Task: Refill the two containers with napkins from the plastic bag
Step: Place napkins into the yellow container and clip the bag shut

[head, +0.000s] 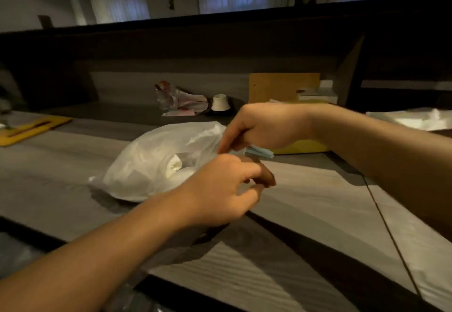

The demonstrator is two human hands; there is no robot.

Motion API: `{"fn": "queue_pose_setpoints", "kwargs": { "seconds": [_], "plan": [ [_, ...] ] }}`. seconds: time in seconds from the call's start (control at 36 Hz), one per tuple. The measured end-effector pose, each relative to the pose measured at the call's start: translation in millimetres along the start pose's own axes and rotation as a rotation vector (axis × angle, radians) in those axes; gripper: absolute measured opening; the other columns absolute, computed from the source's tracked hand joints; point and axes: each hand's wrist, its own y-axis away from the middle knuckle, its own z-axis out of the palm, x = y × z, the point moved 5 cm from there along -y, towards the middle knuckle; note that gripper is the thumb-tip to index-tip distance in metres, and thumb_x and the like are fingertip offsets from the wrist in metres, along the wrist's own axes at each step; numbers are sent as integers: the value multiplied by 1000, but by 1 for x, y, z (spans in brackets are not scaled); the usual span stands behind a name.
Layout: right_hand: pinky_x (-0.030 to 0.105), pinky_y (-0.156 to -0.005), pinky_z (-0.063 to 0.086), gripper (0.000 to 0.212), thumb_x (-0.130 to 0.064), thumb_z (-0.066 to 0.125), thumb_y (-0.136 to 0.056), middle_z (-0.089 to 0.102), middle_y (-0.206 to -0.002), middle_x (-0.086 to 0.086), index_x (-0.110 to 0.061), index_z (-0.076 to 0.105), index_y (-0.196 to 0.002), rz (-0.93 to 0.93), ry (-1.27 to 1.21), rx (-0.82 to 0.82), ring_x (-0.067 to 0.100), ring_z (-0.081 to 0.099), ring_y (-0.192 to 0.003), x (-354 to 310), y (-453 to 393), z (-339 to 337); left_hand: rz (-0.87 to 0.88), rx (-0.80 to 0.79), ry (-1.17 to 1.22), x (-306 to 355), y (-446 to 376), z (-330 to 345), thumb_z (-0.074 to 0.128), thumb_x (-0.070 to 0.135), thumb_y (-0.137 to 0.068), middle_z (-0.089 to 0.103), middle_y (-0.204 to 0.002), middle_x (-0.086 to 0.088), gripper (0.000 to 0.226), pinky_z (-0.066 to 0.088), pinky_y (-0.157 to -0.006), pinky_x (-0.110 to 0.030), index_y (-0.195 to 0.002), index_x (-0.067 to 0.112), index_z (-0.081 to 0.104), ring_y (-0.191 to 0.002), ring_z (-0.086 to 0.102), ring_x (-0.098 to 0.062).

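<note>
The bag [156, 162] of napkins lies on the counter [305, 204] — both hands at its mouth, right hand [264, 126] pinching the plastic, left hand [225, 189] curled, its grasp unclear. No writing is legible.

Single head view, looking forward and down, close over the counter [318, 204]; far room dim, perhaps blurred.

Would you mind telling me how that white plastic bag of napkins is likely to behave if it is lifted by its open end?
The thin white plastic bag looks crumpled and slack, so it would probably sag rather than hold its shape. Its bulge seems to be soft white napkins, so it is likely light for its size. The glossy film may slip, so a pinching grip near the mouth seems wise.
</note>
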Motion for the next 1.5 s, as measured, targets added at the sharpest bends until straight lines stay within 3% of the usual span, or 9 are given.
{"fn": "queue_pose_setpoints", "kwargs": {
  "seconds": [0.17,0.25,0.39,0.47,0.64,0.81,1.22,1.39,1.5],
  "plan": [
    [22,-70,42,25,-5,50,-98,67,-90,-5,-20,69,-101,-100,155,67,7,60,-79,-39,-60,32,-187,200,-535,-36,52,-43,55,32,-93,61,-114,7,26,43,-96,-36,-115,26,67,-107,50,-11],
    [20,-79,45,34,-6,53,-98,70,-111,-9,-26,69,-121,-111,157,111,6,62,-94,-55,-86,41,-438,98,-667,-70,73,-43,54,40,-95,51,-130,6,41,31,-105,-40,-134,30,52,-124,41,-17],
    [28,-97,38,50,-18,62,-98,54,-140,-4,-30,48,-144,-60,296,-32,14,50,-124,-69,-114,57,-446,175,-393,-105,97,-39,51,42,-83,62,-101,4,26,46,-95,-44,-91,23,66,-104,53,-19],
    [29,-91,32,45,-26,59,-100,52,-140,3,-22,47,-143,15,431,-226,18,48,-119,-75,-117,64,-365,237,-285,-114,108,-37,49,42,-78,46,-73,15,19,43,-71,-29,-63,33,40,-78,44,-9],
    [30,-90,30,42,-42,54,-101,51,-121,-3,-24,50,-138,28,497,-298,13,45,-111,-76,-139,73,-328,359,-134,-127,117,-41,50,39,-85,52,-62,5,40,44,-76,-30,-61,8,57,-74,51,-11],
    [32,-94,29,50,-48,51,-101,49,-144,1,-25,45,-145,73,383,-288,21,44,-132,-72,-150,82,-364,427,-69,-129,118,-42,56,29,-85,53,-61,5,31,37,-65,-16,-60,9,56,-75,51,-12],
    [26,-93,36,31,-32,50,-104,55,-117,-3,-19,57,-131,-62,287,-94,12,50,-107,-89,-139,81,-313,560,-118,-126,121,-47,54,32,-85,59,-65,6,29,42,-65,-26,-65,12,61,-72,56,-15],
    [29,-87,45,28,-22,59,-99,56,-99,-4,-16,58,-127,133,-151,177,15,54,-99,-82,-125,50,-347,568,-420,-122,123,-45,48,40,-84,46,-75,16,22,26,-78,-35,-71,24,55,-84,47,-13],
    [35,-84,61,20,-5,62,-94,70,-107,10,-10,64,-114,261,-661,21,22,72,-94,-70,-117,50,-245,587,-484,-113,120,-44,52,38,-86,41,-76,16,23,26,-74,-33,-74,23,63,-82,48,-13]
  ]
}}
